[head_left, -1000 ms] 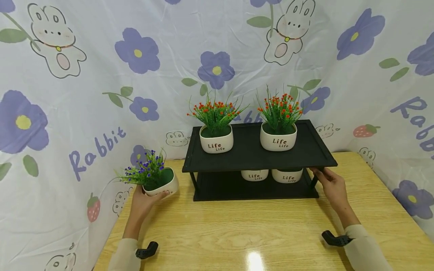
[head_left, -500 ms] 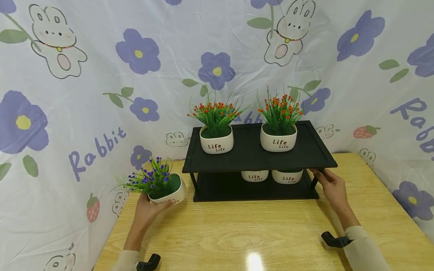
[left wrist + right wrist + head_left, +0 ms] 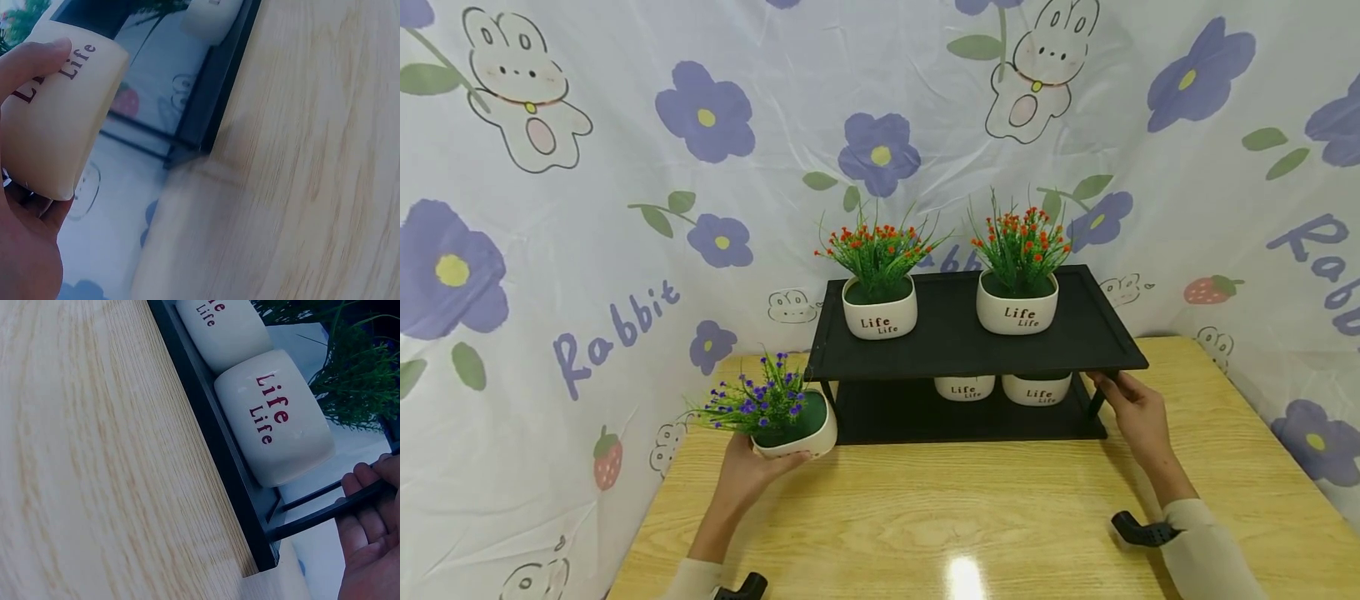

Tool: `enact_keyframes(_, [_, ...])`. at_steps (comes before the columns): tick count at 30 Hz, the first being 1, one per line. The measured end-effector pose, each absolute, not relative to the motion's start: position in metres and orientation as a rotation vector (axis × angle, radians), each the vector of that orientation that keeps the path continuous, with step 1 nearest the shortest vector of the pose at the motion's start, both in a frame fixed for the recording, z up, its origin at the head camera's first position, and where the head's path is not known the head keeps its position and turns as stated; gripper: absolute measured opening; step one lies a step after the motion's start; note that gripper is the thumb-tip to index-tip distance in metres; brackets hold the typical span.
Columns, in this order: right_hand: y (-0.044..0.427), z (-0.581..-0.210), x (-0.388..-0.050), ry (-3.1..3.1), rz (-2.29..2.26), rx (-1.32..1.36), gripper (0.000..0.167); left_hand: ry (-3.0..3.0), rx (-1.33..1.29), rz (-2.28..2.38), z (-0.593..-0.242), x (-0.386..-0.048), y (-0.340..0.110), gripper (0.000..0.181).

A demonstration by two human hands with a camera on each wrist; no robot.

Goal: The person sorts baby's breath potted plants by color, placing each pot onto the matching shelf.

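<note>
My left hand [image 3: 747,473] holds a white flowerpot [image 3: 822,435] with green grass and small blue-purple flowers. The pot tilts left, at the left end of a black two-tier shelf [image 3: 943,333]. In the left wrist view, the thumb lies on the lettered front of the flowerpot [image 3: 75,119], with other fingers beneath. My right hand [image 3: 1138,417] grips the shelf's right front post just under the top tier. In the right wrist view, the fingers of the right hand [image 3: 372,531] are around the black post [image 3: 319,520].
Two white pots with orange-red flowers, one left [image 3: 880,321] and one right [image 3: 1017,317], stand on the top tier. Two more white pots, the nearer-middle one [image 3: 965,388] and the right one [image 3: 1037,392], sit on the lower tier. A patterned cloth [image 3: 805,83] hangs behind the wooden table [image 3: 925,517].
My left hand has carried the purple-flowered pot rightward and slightly toward me, up to the shelf's left end. The right hand and the shelf stay in place.
</note>
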State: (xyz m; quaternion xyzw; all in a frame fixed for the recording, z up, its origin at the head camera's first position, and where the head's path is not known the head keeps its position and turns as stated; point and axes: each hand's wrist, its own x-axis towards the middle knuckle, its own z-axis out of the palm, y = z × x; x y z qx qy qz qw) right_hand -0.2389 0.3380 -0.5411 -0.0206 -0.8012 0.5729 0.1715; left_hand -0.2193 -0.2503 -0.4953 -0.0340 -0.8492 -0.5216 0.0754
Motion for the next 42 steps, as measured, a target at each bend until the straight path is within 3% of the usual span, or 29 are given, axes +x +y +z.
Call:
enact_keyframes(12, [0.337, -0.542, -0.238, -2.239, 1.664, -0.057, 0.051, -2.551, -0.295, -1.637, -0.497, -0.221, -0.205, 0.106])
enact_keyframes(19, [0.335, -0.542, -0.237, -2.213, 1.670, -0.021, 0.048, -2.590, -0.437, -1.574, -0.502, -0.224, -0.178, 0.119])
enact_keyframes(33, [0.337, -0.541, -0.239, -2.238, 1.639, -0.032, 0.048, -2.692, -0.608, -1.581, -0.516, -0.234, -0.139, 0.104])
enact_keyframes(42, [0.336, -0.544, -0.239, -2.216, 1.667, -0.023, 0.047, -2.717, -0.565, -1.577, -0.531, -0.249, -0.130, 0.098])
